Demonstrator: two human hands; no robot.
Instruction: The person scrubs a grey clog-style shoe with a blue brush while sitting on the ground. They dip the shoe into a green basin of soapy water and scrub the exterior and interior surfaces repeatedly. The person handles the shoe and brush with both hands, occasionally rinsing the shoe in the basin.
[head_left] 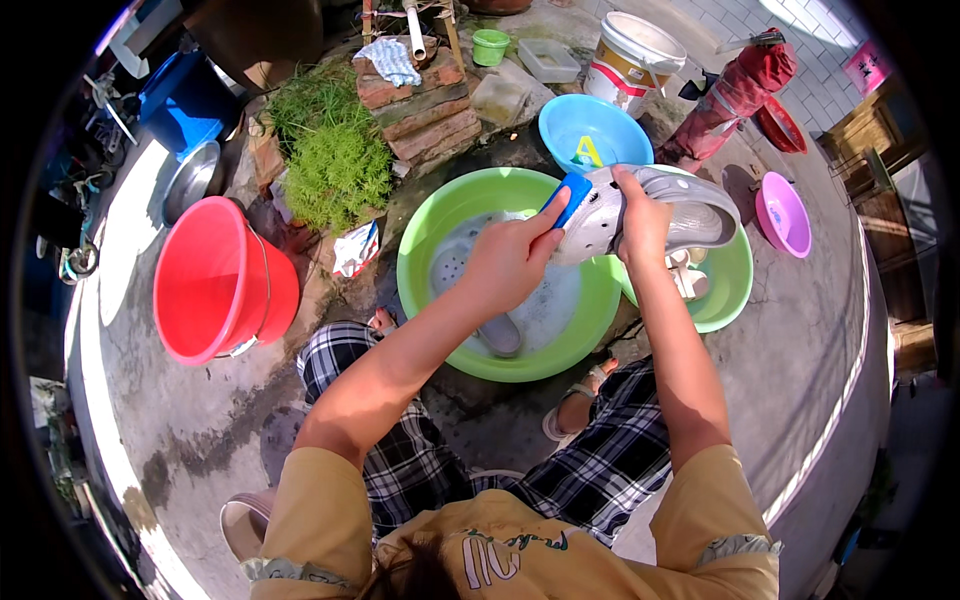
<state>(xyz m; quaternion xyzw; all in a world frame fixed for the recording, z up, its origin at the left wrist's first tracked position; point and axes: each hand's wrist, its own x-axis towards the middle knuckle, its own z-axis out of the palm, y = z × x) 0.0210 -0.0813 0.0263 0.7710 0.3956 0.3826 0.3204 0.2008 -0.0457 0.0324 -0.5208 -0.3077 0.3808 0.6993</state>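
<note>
My left hand [508,258] grips a blue scrubbing brush [571,200] and presses it against the toe of a grey clog [595,218] with holes in its upper. Closed on that clog, my right hand [645,225] has its thumb on top near the opening; the heel points right. Both hands are above the right side of a large green basin [412,265] of soapy water. Another grey clog [500,335] lies partly under the suds there. A smaller green basin [738,290], partly behind my right forearm, contains light-coloured shoes [688,275].
Left stands a red bucket [205,280], with a metal bowl [192,180] behind it. Beyond the basins are a blue basin [595,120], a white bucket [635,60] and stacked bricks [425,105]. A red-wrapped upright bundle [725,105] and a purple basin [783,215] are at right.
</note>
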